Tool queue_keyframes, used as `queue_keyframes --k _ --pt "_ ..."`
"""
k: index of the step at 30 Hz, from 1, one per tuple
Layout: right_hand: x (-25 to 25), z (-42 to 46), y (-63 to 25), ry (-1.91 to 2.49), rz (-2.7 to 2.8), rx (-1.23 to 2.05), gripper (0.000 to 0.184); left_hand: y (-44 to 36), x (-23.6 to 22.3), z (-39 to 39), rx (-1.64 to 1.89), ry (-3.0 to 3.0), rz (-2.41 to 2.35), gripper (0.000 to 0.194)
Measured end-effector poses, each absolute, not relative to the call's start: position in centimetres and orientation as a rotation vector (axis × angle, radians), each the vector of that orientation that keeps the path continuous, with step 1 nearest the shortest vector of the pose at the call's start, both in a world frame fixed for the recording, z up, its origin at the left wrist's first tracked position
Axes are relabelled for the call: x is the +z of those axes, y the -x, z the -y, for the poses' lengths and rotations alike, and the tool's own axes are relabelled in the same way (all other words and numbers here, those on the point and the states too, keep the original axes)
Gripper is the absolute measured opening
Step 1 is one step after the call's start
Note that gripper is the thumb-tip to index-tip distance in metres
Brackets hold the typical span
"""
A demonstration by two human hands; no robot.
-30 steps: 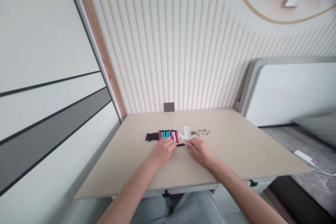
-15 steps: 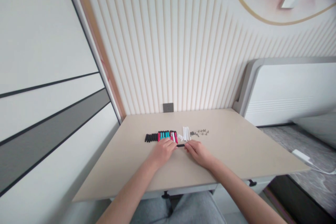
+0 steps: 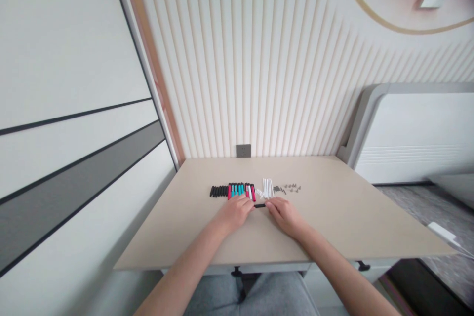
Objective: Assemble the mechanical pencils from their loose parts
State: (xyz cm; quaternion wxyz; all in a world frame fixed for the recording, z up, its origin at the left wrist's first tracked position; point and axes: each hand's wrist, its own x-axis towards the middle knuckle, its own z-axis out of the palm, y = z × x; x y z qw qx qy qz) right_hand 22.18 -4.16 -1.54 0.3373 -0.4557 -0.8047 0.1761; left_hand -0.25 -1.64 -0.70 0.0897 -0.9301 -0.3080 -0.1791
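My left hand [image 3: 235, 213] and my right hand [image 3: 284, 213] rest on a beige table [image 3: 344, 217], fingers closed on the two ends of a short black pen part [image 3: 259, 205] that lies between them. Just behind my hands runs a row of pen pieces: black caps [image 3: 218, 191] on the left, then teal, pink and white barrels [image 3: 241, 189], white tubes [image 3: 267, 186] and small grey metal bits [image 3: 290, 188] on the right.
A ribbed white wall with a grey socket [image 3: 243, 150] stands behind the table. A white bed headboard [image 3: 411, 133] is at the right, a white panel wall with grey stripe [image 3: 74, 177] at the left. My grey-trousered knees [image 3: 259, 296] show below the table edge.
The camera view shifted slightly left and down, so everything sits a little further right. Both hands stay on the black part; the rows behind have not moved.
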Motion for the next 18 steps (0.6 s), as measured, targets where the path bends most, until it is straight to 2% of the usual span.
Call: queue_keyframes --k 2,9,16,18 --pt "-1.58 4.09 -22.18 1.198 2.094 0.466 0.034 0.22 -0.72 1.73 -0.528 2.764 0.917 0.020" --pt "-1.82 4.01 -22.20 1.196 2.031 0.478 0.016 0.24 -0.67 1.82 -0.535 2.751 0.944 0.019" --pt "-2.28 3.70 -22.01 1.190 2.012 0.532 0.040 0.32 -0.47 1.70 -0.535 2.757 0.952 0.021" --pt "-2.24 3.70 -21.98 1.175 2.020 0.524 0.040 0.33 -0.44 1.69 -0.536 2.759 0.954 0.021"
